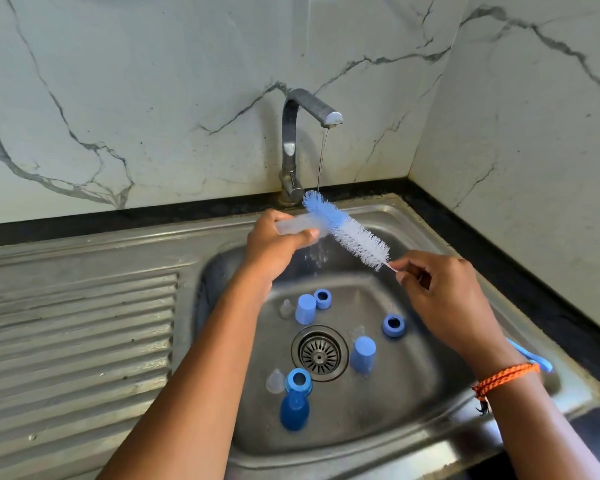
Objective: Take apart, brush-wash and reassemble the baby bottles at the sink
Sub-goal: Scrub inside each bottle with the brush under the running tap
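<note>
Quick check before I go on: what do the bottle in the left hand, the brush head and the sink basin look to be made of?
Bottle: looks like frosted translucent plastic; the left hand shows faintly through it.
Brush head: fine synthetic-looking bristles, blue at the tip, white towards the stem pinched by the right hand.
Sink basin: probably stainless steel, dull brushed grey with soft reflections and water marks.
</note>
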`<state>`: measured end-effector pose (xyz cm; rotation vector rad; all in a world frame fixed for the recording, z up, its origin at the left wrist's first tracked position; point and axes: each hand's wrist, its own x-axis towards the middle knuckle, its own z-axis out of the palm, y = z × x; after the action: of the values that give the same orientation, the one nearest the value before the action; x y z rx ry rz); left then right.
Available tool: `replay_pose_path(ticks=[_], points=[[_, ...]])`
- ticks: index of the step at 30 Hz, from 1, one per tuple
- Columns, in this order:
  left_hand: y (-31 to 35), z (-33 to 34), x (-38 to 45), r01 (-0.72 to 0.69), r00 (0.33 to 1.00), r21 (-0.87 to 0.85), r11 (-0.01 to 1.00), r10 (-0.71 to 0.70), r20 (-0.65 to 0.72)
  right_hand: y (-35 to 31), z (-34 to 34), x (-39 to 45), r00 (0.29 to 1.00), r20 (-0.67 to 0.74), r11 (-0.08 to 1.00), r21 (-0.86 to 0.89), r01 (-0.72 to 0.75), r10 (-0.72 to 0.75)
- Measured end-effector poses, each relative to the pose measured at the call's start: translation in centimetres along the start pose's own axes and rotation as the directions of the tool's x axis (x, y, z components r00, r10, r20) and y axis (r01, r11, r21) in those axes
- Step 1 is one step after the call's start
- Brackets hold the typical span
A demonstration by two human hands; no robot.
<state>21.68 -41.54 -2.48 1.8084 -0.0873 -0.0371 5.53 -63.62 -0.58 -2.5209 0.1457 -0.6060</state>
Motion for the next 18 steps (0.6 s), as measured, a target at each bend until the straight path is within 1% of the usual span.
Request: replay_pose_path(ticks=[2,3,4,5,8,9,10,11,13,14,15,16,18], points=[[-0.3,-0.4,0.3,0.036,0.99,-0.004,0.999,-0.036,-0.135,0.0,-0.2,0.0,1.0,0.006,1.0,0.013,0.008,-0.008],[-0.5,-0.6,0.4,0.032,0.984,0.003,0.999,-0.03,-0.174,0.0,-0.1,-0.1,1.0,0.006,1.0,0.019,0.012,-0.012],[-0.6,-0.6,0.5,0.011,0.984,0.02,1.0,-0.007,-0.179,-0.1,0.0,-0.1,1.0,0.005,1.0,0.022,0.017,-0.017],[-0.6,-0.5,0.4,-0.022,0.989,0.047,0.999,0.029,-0.145,-0.2,0.1,-0.1,1.0,0.003,1.0,0.024,0.02,-0.02],[-0.6,0.2,0.1,-0.138,0.99,0.094,0.986,0.134,0.047,-0.4,0.5,-0.1,1.0,-0.009,1.0,0.025,0.018,-0.018],[-0.5,0.2,0.1,-0.15,0.987,0.092,0.984,0.144,0.066,-0.4,0.5,-0.1,1.0,-0.011,1.0,0.028,0.013,-0.013],[-0.5,0.1,0.1,-0.142,0.989,0.076,0.987,0.138,0.048,-0.4,0.4,-0.1,1.0,-0.009,0.999,0.035,0.009,-0.008],[-0.6,0.0,0.3,-0.115,0.993,0.052,0.992,0.116,-0.001,-0.3,0.3,-0.1,1.0,-0.003,0.999,0.045,0.007,-0.007],[-0.6,-0.6,0.6,-0.066,0.987,0.008,0.998,0.066,-0.147,-0.2,0.1,-0.1,1.0,0.002,0.998,0.061,0.012,-0.012],[-0.6,-0.9,0.7,-0.063,0.977,0.002,0.998,0.062,-0.205,-0.3,0.1,-0.1,1.0,-0.001,0.998,0.067,0.018,-0.018],[-0.7,-1.0,0.8,-0.084,0.972,0.014,0.996,0.085,-0.218,-0.4,0.2,-0.1,1.0,-0.004,0.997,0.07,0.026,-0.026],[-0.6,-0.9,0.8,-0.128,0.978,0.041,0.991,0.133,-0.163,-0.6,0.2,-0.1,0.999,-0.008,0.997,0.065,0.032,-0.032],[-0.5,-0.2,0.4,-0.216,0.975,0.067,0.974,0.212,0.059,-0.7,0.4,-0.1,0.999,-0.022,0.998,0.05,0.033,-0.032]])
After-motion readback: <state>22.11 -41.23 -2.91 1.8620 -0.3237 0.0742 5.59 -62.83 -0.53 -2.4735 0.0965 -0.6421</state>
